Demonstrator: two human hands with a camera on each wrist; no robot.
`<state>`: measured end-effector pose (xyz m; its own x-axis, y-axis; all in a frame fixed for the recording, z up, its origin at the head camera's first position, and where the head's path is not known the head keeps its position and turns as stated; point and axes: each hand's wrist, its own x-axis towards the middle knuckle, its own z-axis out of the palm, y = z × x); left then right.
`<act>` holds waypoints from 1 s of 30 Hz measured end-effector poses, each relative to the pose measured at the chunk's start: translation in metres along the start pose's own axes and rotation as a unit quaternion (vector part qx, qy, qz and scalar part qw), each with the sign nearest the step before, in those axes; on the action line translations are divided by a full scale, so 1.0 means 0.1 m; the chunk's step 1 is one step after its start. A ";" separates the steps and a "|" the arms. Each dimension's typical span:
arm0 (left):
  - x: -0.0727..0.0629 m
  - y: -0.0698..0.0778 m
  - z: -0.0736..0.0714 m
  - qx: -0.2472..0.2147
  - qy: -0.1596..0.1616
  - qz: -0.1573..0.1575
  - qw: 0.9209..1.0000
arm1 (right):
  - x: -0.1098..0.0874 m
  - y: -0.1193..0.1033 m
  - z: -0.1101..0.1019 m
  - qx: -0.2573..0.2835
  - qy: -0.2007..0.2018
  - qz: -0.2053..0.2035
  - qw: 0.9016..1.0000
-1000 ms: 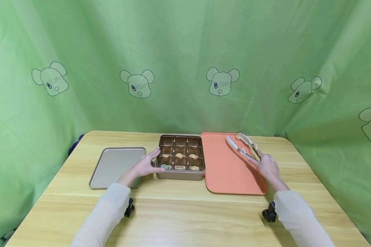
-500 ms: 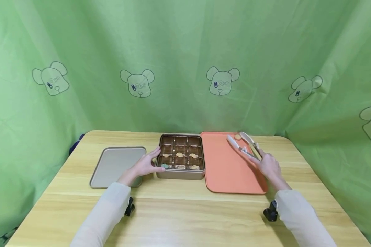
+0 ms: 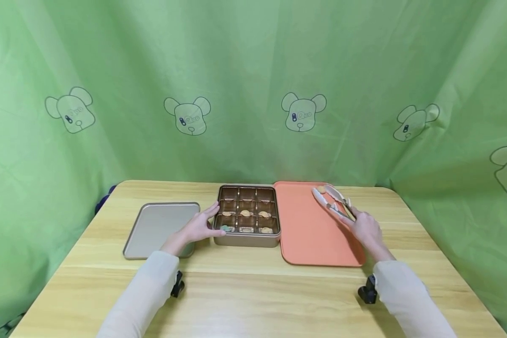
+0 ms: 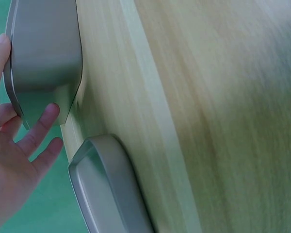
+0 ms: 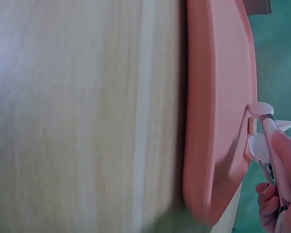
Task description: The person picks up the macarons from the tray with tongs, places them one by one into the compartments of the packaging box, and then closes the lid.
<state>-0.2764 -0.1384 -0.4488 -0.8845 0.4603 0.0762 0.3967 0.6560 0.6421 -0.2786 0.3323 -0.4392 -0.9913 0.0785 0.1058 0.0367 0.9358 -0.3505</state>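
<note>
My left hand (image 3: 198,226) rests spread at the near left corner of a divided metal box (image 3: 247,240), its thumb along the front rim and its fingers at the left side. Several cookies (image 3: 245,213) lie in the box's middle and front compartments; a green piece (image 3: 225,228) sits in the front left one. My right hand (image 3: 366,229) grips a pair of tongs (image 5: 276,160) with white tips. Their tips stand on either side of a round cookie (image 3: 321,189) near the back right of the orange tray (image 3: 312,234).
A flat grey metal lid (image 3: 160,225) lies on the wooden table (image 3: 253,291) left of the box. The orange tray adjoins the box's right side. A green curtain (image 3: 245,56) hangs behind and beside the table.
The tongs first swung slightly right, then back left, and their tips have drawn closer together around the cookie. The cookie has shifted a little to the left. My left hand stays in place.
</note>
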 end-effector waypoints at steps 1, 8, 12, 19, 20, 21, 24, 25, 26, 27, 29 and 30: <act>0.00 0.00 0.00 0.000 -0.001 -0.001 1.000 | 0.00 0.01 0.00 -0.002 0.000 0.000 1.000; 0.01 -0.02 0.00 0.001 0.005 0.001 1.000 | -0.02 0.06 0.00 -0.016 0.001 0.008 1.000; 0.02 -0.03 0.00 0.005 0.004 0.004 1.000 | -0.04 0.07 0.00 -0.015 0.007 0.001 1.000; 0.01 0.00 0.01 0.009 0.005 0.002 1.000 | -0.10 0.01 0.04 0.011 0.034 -0.076 0.996; 0.00 0.00 0.01 0.008 0.005 0.002 1.000 | -0.10 -0.01 0.05 0.019 0.039 -0.091 0.995; 0.00 0.01 0.00 0.007 0.006 0.002 1.000 | -0.11 -0.02 0.07 0.027 0.046 -0.109 0.993; -0.01 0.01 0.00 0.003 0.007 0.002 1.000 | -0.11 -0.08 0.10 0.054 0.065 -0.161 0.983; -0.01 0.02 -0.01 0.004 0.006 0.002 1.000 | -0.12 -0.10 0.11 0.060 0.070 -0.175 0.980; -0.01 0.02 -0.01 0.002 0.003 0.000 1.000 | -0.12 -0.12 0.13 0.065 0.074 -0.187 0.977; -0.01 0.02 -0.01 0.004 0.005 0.000 1.000 | -0.12 -0.14 0.13 0.069 0.078 -0.196 0.975; -0.01 0.02 -0.01 0.005 0.002 -0.001 1.000 | -0.12 -0.19 0.15 0.074 0.081 -0.205 0.973; -0.01 0.02 0.00 0.003 0.000 -0.002 1.000 | -0.12 -0.22 0.15 0.074 0.080 -0.205 0.973</act>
<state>-0.2751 -0.1378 -0.4472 -0.8862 0.4577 0.0724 0.3941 0.6623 0.6372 -0.2697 0.3055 -0.4469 -0.8855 -0.2278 0.4051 -0.3889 0.8405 -0.3774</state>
